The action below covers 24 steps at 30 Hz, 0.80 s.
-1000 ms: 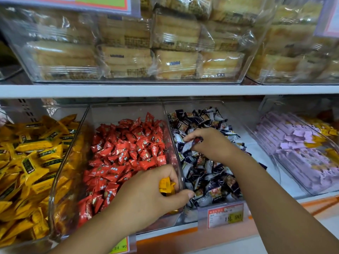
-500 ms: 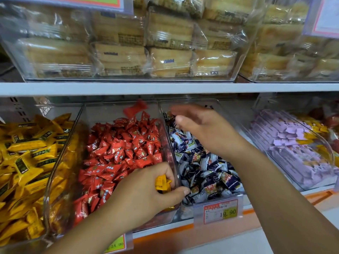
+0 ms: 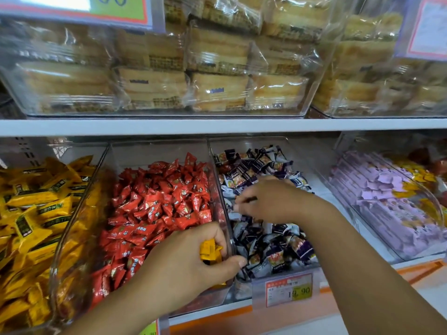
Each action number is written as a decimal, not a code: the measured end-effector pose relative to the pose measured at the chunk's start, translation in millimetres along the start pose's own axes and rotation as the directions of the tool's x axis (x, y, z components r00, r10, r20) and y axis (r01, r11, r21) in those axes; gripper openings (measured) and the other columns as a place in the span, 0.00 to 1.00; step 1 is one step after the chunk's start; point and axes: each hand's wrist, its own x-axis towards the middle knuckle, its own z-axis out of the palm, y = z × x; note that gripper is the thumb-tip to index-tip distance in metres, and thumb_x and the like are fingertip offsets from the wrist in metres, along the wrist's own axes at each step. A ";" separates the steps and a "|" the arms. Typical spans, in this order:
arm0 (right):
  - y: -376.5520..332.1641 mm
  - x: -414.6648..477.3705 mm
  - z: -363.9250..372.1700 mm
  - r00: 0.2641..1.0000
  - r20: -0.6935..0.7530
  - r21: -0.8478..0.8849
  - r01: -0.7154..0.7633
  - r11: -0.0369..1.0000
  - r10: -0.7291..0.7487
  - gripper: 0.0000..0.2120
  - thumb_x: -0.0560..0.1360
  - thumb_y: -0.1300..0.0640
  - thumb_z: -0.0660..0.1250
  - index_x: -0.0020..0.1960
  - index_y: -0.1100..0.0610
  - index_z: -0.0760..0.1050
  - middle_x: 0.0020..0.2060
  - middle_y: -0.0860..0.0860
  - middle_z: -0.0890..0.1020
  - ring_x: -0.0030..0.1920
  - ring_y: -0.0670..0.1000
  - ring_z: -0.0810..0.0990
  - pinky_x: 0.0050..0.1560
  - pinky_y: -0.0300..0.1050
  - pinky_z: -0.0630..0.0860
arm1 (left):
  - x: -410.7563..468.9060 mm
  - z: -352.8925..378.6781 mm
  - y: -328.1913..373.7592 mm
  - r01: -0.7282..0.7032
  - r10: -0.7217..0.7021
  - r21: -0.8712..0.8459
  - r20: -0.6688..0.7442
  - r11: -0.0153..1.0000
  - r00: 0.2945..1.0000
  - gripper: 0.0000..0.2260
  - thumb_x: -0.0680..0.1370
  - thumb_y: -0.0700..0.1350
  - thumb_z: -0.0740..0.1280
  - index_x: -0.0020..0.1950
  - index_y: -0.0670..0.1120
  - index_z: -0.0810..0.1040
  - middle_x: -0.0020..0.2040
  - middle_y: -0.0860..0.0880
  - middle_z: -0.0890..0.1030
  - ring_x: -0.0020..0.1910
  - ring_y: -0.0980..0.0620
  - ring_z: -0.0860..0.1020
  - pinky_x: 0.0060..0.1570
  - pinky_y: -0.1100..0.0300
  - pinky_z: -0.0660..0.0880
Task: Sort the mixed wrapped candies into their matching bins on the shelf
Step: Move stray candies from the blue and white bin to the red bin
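Clear bins stand side by side on the lower shelf. One holds yellow candies [image 3: 36, 213], one red candies [image 3: 164, 204], one dark blue-and-white candies [image 3: 273, 245] and one purple candies [image 3: 377, 201]. My left hand [image 3: 183, 264] hovers over the front of the red bin and grips a few yellow candies [image 3: 210, 252] between fingers and thumb. My right hand [image 3: 273, 201] is down in the blue-and-white bin, its fingertips pointing left among the wrappers. Those fingers are blurred, and whether they hold a candy does not show.
A white shelf board [image 3: 217, 125] runs just above the bins, carrying clear boxes of wrapped pastries [image 3: 212, 88]. A price tag [image 3: 287, 290] clips to the front of the blue-and-white bin. Some yellow candies [image 3: 425, 177] lie mixed in at the far right.
My right hand lifted a red candy out of the blue-and-white bin, tossed it over the red bin, and has dropped back into the blue-and-white candies. My left hand kept its yellow candies.
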 end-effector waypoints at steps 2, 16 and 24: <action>-7.9 8.7 -3.4 0.948 -0.312 0.146 0.120 0.982 -0.070 0.13 0.81 0.48 0.60 0.55 0.51 0.80 0.55 0.49 0.82 0.55 0.51 0.79 0.59 0.47 0.74 | 0.1 0.4 -0.2 0.000 0.000 -0.013 0.006 1.000 1.000 0.18 0.66 0.69 0.68 0.42 0.56 0.73 0.32 0.55 0.76 0.29 0.58 0.69 0.33 0.59 0.67; -14.8 95.3 3.1 0.999 0.052 0.049 0.013 0.999 -0.015 0.40 0.73 0.46 0.71 0.78 0.47 0.53 0.75 0.55 0.61 0.72 0.59 0.64 0.67 0.51 0.66 | -1.7 1.8 -2.3 -0.046 0.046 -0.046 -0.014 0.998 0.999 0.19 0.68 0.67 0.69 0.43 0.52 0.73 0.31 0.51 0.74 0.29 0.56 0.69 0.34 0.54 0.67; -11.3 89.2 4.1 0.997 0.054 0.145 0.051 0.988 -0.059 0.43 0.70 0.50 0.75 0.77 0.51 0.56 0.75 0.53 0.62 0.70 0.57 0.67 0.67 0.49 0.68 | 0.9 2.7 -3.6 -0.046 0.046 -0.042 -0.009 0.998 0.999 0.18 0.69 0.66 0.70 0.42 0.53 0.73 0.30 0.52 0.73 0.29 0.55 0.68 0.33 0.56 0.67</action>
